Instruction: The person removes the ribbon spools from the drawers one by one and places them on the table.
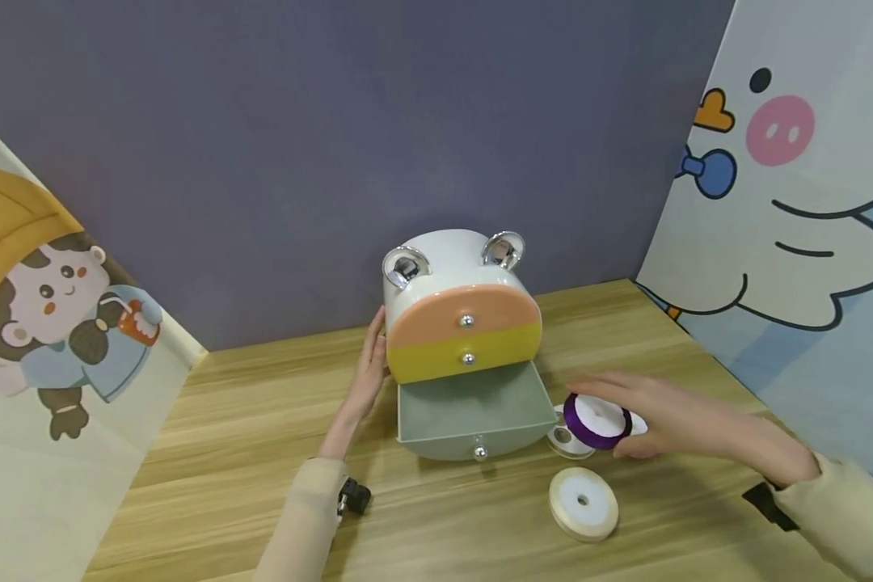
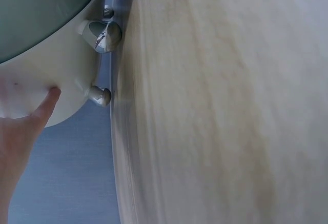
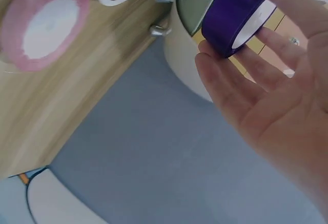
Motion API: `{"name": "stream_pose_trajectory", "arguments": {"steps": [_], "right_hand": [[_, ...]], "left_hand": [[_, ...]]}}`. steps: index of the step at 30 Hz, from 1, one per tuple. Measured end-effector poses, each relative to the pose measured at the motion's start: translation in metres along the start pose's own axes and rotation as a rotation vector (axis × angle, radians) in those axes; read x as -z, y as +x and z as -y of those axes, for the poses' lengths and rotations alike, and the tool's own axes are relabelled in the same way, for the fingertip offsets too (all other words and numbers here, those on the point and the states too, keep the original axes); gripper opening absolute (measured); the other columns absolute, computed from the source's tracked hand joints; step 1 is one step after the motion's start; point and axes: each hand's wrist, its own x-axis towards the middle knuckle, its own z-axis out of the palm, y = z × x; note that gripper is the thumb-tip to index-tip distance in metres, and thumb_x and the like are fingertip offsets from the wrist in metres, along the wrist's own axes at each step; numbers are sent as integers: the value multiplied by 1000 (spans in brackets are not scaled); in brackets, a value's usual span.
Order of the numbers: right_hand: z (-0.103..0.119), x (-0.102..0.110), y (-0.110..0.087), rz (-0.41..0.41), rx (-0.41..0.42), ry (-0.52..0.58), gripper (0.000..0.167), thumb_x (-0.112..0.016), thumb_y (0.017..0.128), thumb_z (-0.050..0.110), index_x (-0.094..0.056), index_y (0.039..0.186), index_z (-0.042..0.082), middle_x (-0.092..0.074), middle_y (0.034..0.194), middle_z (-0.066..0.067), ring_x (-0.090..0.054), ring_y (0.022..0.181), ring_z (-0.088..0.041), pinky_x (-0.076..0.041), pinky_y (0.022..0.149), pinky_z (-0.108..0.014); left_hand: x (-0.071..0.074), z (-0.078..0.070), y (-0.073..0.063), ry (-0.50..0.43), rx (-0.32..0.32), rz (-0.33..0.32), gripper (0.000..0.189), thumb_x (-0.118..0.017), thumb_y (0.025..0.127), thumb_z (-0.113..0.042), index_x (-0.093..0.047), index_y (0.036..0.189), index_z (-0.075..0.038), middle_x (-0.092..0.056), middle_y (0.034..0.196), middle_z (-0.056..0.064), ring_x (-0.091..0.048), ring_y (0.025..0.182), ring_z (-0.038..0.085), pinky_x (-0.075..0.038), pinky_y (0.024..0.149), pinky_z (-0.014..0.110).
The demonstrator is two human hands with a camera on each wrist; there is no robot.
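Observation:
A rounded white storage box (image 1: pixel 444 250) with silver ears stands near the back of the table. Its orange and yellow drawers are closed, while the grey-green bottom drawer (image 1: pixel 473 404) is pulled out. My left hand (image 1: pixel 367 376) rests against the box's left side, fingers extended along it; the left wrist view shows a fingertip on the white wall (image 2: pixel 66 75). To the right of the drawer, my right hand (image 1: pixel 647 412) holds a spool of purple ribbon (image 1: pixel 585 424) between thumb and fingers, above the table. Partly behind it, a white spool (image 1: pixel 563 436) lies by the drawer's corner.
A cream ribbon spool (image 1: pixel 584 503) lies flat in front of the right hand. The right wrist view also has a pink ribbon spool (image 3: pixel 77 8) on the wooden table (image 1: pixel 262 453). A dark grey panel (image 1: pixel 320 162) rises behind, with cartoon-printed panels at both sides.

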Motion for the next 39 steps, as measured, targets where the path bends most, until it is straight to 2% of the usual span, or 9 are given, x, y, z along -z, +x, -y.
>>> {"name": "stream_pose_trajectory", "arguments": {"steps": [4, 7, 13, 16, 19, 24, 26, 31, 39], "right_hand": [[-6, -12, -13, -81, 47, -41, 87, -90, 66, 25, -51, 143, 14, -61, 136, -7, -63, 115, -28, -59, 87, -40], [-11, -22, -22, -113, 60, -27, 87, -92, 63, 24, -53, 140, 10, -62, 131, -11, -64, 109, -29, -60, 80, -33], [-16, -37, -37, -128, 37, -43, 85, -93, 60, 26, -57, 135, 8, -64, 127, -13, -64, 108, -30, -60, 83, -32], [-18, -44, -44, -145, 42, -33, 87, -93, 59, 28, -56, 136, 9, -62, 130, -13, -61, 117, -22, -55, 91, -22], [-19, -50, -53, -143, 21, -11, 90, -93, 59, 29, -54, 140, 14, -62, 131, -13, -58, 121, -14, -52, 91, -16], [-18, -58, -65, -136, -26, -9, 91, -93, 57, 30, -55, 139, 17, -66, 127, -11, -63, 111, -13, -56, 79, -23], [-18, -61, -70, -135, -38, -10, 90, -94, 57, 31, -56, 137, 16, -67, 125, -10, -64, 107, -12, -56, 77, -22], [-20, -67, -83, -130, -58, 15, 91, -93, 58, 33, -55, 139, 17, -67, 124, -9, -60, 114, -6, -54, 79, -18], [-22, -78, -98, -143, -74, -1, 96, -92, 57, 37, -52, 143, 17, -66, 125, -13, -60, 116, -5, -53, 79, -14]], "left_hand": [[0, -2, 0, -12, 6, 0, 52, -24, 110, -27, -12, 160, -28, -8, 169, -2, -31, 148, 39, -42, 107, 65], [0, -2, 0, -18, 4, -1, 51, -24, 110, -26, -12, 160, -28, -7, 169, -2, -32, 147, 40, -42, 106, 65], [0, -1, 0, -17, 0, -1, 51, -24, 110, -26, -13, 160, -27, -9, 169, 0, -31, 147, 41, -41, 107, 66], [0, -2, -1, -9, -2, -3, 51, -24, 111, -26, -13, 160, -27, -10, 169, 1, -31, 147, 41, -41, 107, 66], [0, -3, -1, -5, 3, 2, 51, -23, 110, -27, -12, 160, -28, -10, 169, 1, -32, 146, 41, -41, 107, 65], [-1, -2, -1, 14, -3, 3, 52, -23, 110, -31, -10, 161, -29, -9, 169, 1, -31, 147, 42, -42, 107, 65], [0, 3, 1, 14, -3, -6, 51, -22, 110, -31, -11, 160, -31, -9, 169, -1, -30, 147, 41, -42, 107, 66], [4, 21, 7, 4, -7, -22, 49, -21, 110, -34, -13, 159, -37, -11, 168, -6, -33, 146, 39, -43, 105, 66], [5, 26, 7, 0, -26, -21, 50, -27, 107, -48, -17, 156, -44, -15, 167, -11, -35, 146, 37, -44, 104, 66]]}}
